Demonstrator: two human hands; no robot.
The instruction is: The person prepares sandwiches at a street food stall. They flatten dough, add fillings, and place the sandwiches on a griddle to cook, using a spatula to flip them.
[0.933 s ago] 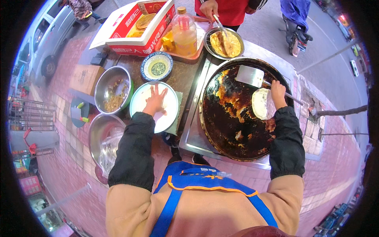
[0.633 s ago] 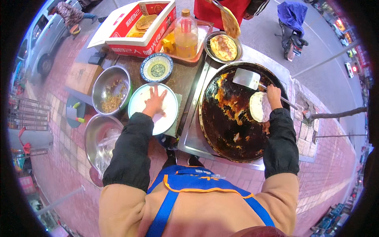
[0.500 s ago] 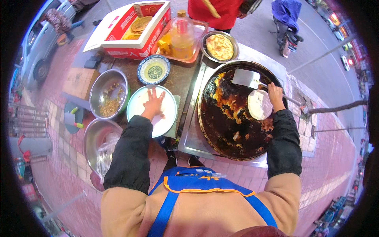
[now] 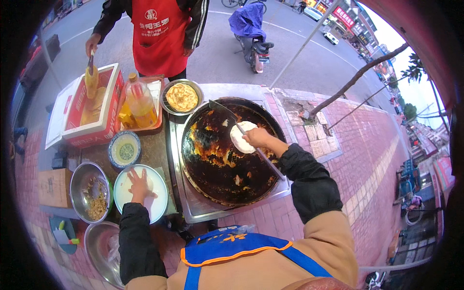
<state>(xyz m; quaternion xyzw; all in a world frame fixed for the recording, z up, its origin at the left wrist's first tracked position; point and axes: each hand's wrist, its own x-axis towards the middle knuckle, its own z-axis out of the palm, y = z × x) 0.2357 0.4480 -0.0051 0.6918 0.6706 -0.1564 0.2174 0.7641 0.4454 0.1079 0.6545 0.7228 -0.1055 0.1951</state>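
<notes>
My left hand (image 4: 139, 186) lies with spread fingers over the pale contents of a round light-blue-rimmed bowl (image 4: 166, 193). My right hand (image 4: 259, 138) is closed around the long metal handle of a spatula (image 4: 268, 162), over a wide black griddle pan (image 4: 217, 186). The spatula's blade is tilted and appears dark near the pan's far edge. A round white dough disc (image 4: 240, 140) is in the pan, beside and partly behind my right fingers. Brown and yellow residue marks the pan's oily surface.
Beyond the pan stands a dish with a browned flatbread (image 4: 181, 97). An oil bottle (image 4: 140, 102), a blue-patterned bowl (image 4: 124, 149) and a steel bowl of filling (image 4: 96, 205) are at left. A co-worker in a red apron (image 4: 159, 38) holds something yellow above a red-white box (image 4: 94, 126).
The view has swung toward the right and the street. The spatula blade has tipped from flat to nearly edge-on. My left hand stays in the bowl, and the co-worker now shows more fully.
</notes>
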